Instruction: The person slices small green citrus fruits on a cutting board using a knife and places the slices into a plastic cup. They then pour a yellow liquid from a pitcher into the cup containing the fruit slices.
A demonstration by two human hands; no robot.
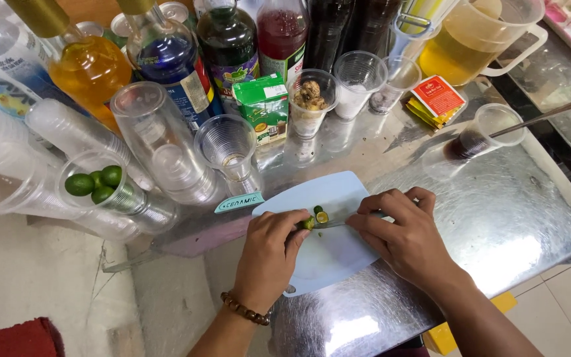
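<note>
Pinching a small green citrus fruit [308,223] against the pale blue plastic cutting board [328,258], the left hand [269,258] has its fingers [297,233] pressed together on it. The right hand [408,235] lies at three o'clock, fingers curled shut on a slim knife [338,223] whose long axis runs three-to-nine, tip at the fruit. One cut half [321,216] lies just beside. At twelve o'clock on the steel surface [497,218] stands a green carton [263,106]; at two o'clock, red and yellow sachets [436,98]; a teal oval label [239,202] at ten.
</note>
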